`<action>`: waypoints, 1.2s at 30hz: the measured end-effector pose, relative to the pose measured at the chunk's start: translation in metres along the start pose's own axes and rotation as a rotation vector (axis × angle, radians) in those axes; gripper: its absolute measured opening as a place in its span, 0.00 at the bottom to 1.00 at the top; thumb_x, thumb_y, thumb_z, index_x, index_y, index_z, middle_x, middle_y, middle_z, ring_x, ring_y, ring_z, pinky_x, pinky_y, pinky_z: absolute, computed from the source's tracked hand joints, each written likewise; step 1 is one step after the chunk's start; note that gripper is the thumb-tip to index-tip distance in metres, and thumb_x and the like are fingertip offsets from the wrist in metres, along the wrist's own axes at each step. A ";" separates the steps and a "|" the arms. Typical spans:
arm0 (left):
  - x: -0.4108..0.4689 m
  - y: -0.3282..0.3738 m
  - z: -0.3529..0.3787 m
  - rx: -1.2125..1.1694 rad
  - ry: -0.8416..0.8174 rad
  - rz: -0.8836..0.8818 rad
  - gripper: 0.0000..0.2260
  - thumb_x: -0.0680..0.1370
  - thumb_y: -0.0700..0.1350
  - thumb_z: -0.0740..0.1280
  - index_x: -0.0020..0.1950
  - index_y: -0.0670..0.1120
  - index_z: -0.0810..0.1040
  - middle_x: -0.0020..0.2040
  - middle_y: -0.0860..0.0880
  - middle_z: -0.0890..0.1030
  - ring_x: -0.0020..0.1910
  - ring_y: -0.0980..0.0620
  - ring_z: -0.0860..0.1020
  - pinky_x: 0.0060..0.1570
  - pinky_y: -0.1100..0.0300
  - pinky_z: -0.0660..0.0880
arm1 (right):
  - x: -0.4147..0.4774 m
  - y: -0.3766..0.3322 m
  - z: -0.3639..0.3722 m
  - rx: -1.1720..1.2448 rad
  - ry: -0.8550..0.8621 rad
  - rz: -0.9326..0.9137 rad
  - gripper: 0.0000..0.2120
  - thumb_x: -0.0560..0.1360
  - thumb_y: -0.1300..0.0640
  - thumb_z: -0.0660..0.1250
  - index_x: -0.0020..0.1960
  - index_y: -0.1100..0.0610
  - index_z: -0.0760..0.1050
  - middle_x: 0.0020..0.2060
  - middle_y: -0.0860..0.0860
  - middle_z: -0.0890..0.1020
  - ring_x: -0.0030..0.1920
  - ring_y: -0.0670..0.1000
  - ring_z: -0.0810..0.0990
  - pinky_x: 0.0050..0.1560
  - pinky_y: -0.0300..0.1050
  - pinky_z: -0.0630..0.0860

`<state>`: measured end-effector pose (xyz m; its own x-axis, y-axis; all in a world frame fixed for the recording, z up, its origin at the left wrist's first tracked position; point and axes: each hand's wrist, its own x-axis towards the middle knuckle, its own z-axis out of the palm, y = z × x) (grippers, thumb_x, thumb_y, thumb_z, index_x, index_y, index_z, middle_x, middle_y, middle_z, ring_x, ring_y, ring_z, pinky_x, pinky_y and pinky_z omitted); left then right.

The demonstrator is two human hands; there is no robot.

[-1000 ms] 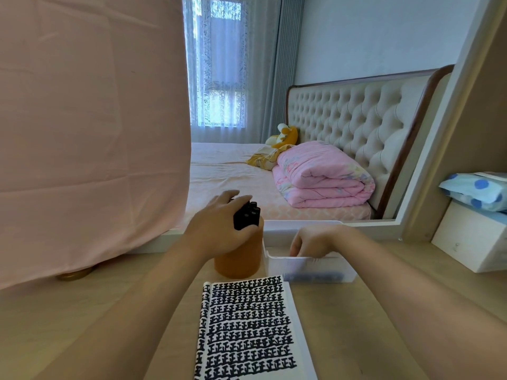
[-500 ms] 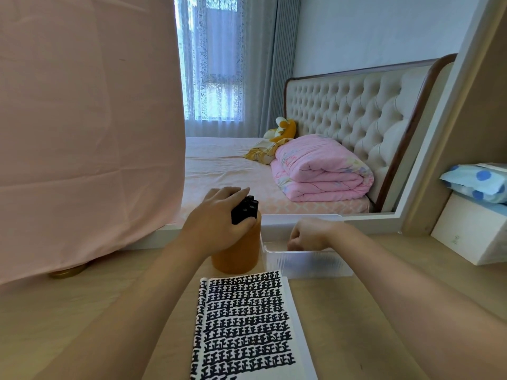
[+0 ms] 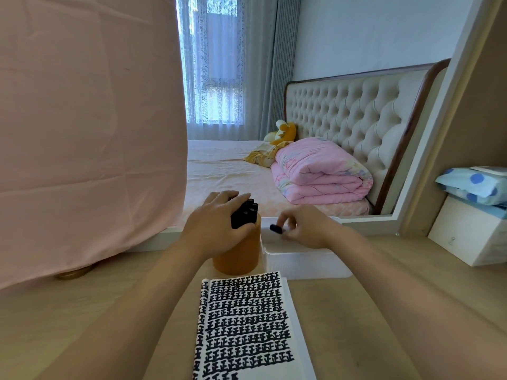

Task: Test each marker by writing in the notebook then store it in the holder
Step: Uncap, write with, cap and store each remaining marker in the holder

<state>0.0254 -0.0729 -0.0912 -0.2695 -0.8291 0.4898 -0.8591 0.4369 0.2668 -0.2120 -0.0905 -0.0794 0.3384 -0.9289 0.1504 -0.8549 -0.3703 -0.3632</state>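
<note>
Right hand (image 3: 304, 229) pinches marker (image 3: 275, 229) over tray (image 3: 307, 266), axis pointing left toward holder (image 3: 238, 256); left hand (image 3: 216, 229) grips holder; notebook (image 3: 247, 325) lies nearer body

Folded pink quilt (image 3: 321, 171) on bed (image 3: 219, 171), tufted headboard (image 3: 356, 111), plush toy (image 3: 285, 131), pink sheet (image 3: 82, 119) L, white box (image 3: 466, 231) R
</note>
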 end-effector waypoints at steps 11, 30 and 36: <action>-0.054 0.034 -0.038 -0.159 0.183 0.129 0.20 0.76 0.50 0.68 0.67 0.53 0.73 0.60 0.54 0.73 0.60 0.54 0.67 0.61 0.55 0.69 | -0.087 -0.060 -0.022 0.208 0.360 -0.135 0.09 0.70 0.59 0.69 0.42 0.48 0.71 0.34 0.47 0.77 0.33 0.45 0.71 0.36 0.40 0.70; -0.212 0.037 -0.035 -0.070 0.036 0.051 0.10 0.78 0.52 0.67 0.59 0.58 0.76 0.47 0.63 0.74 0.45 0.61 0.69 0.42 0.63 0.68 | -0.177 -0.116 0.075 -0.028 0.047 -0.275 0.06 0.81 0.50 0.60 0.51 0.48 0.75 0.42 0.44 0.77 0.41 0.44 0.72 0.39 0.41 0.67; -0.214 0.032 -0.029 -0.082 0.052 0.094 0.08 0.77 0.51 0.69 0.56 0.56 0.79 0.46 0.60 0.77 0.42 0.60 0.70 0.38 0.63 0.66 | -0.176 -0.113 0.083 -0.091 0.100 -0.313 0.08 0.82 0.50 0.59 0.52 0.48 0.77 0.44 0.45 0.79 0.43 0.47 0.73 0.42 0.46 0.70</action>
<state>0.0680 0.1286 -0.1637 -0.3229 -0.7647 0.5576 -0.7921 0.5408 0.2831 -0.1423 0.1147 -0.1414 0.5535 -0.7635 0.3327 -0.7487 -0.6312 -0.2028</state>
